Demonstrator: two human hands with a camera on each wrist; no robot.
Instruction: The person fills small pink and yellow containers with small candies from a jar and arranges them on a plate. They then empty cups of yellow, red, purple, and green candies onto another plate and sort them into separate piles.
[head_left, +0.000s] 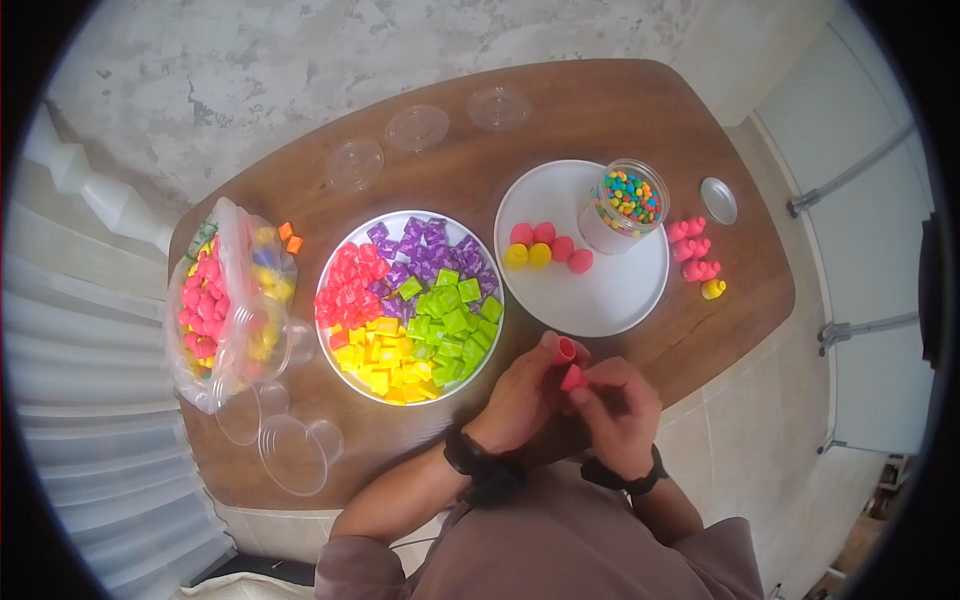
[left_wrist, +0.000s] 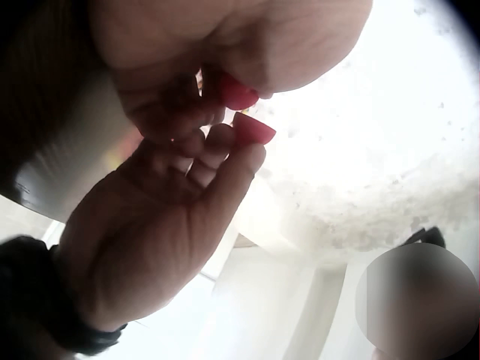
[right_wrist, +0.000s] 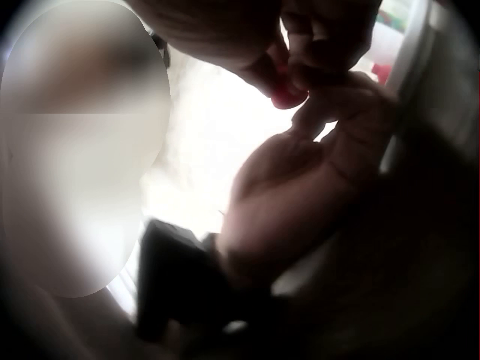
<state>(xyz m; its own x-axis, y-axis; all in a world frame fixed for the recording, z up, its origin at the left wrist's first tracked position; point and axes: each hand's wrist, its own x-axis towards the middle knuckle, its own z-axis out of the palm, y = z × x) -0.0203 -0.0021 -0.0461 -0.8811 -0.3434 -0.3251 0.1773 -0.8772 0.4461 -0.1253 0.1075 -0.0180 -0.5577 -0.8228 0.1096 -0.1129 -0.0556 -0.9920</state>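
Observation:
Both hands meet just over the table's near edge, below the white plate. My left hand holds a small pink hollow shell half, its round opening facing up in the head view. My right hand pinches a second pink shell piece between thumb and fingers, close below the first. In the left wrist view the two pieces are apart, the right hand's shell half tapering like a cup. Pink and yellow rounded shells lie on the white plate beside a clear jar of colourful small candies.
Left of it stands a plate of wrapped red, purple, green and yellow candies. A plastic bag with pink and yellow pieces, clear cups and clear lids lie around. Pink figures and a silver lid are at right.

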